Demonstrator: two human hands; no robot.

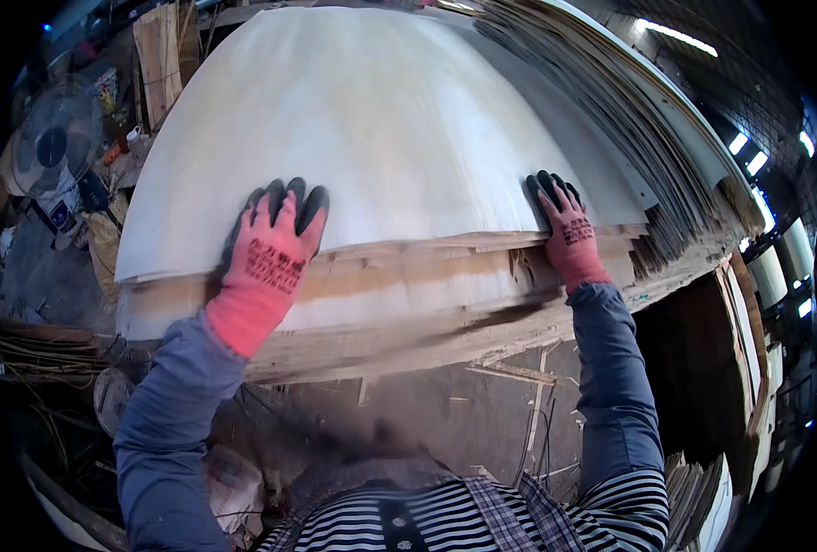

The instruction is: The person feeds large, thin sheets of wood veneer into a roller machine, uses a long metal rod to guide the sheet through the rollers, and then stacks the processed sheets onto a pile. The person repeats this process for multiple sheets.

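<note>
A broad pale wood veneer sheet [362, 138] lies on top of a stack of veneer, its near edge running between my two hands. My left hand [272, 247], in a pink glove with black fingertips, rests on the left part of this near edge with its fingers spread flat. Toward the right end of the edge my right hand [567, 225], gloved alike, lies with fingers stretched over the sheet. Just below the top sheet, the edges of lower veneer sheets [408, 281] stick out toward me. Neither palm's underside shows.
A tall pile of uneven veneer sheets [602, 101] borders the stack at the right. At the far left stand a fan [54, 138] and an upright wooden board [157, 64]. Wood scraps [514, 371] lie on the floor below the stack. More sheets [749, 350] stand at the right.
</note>
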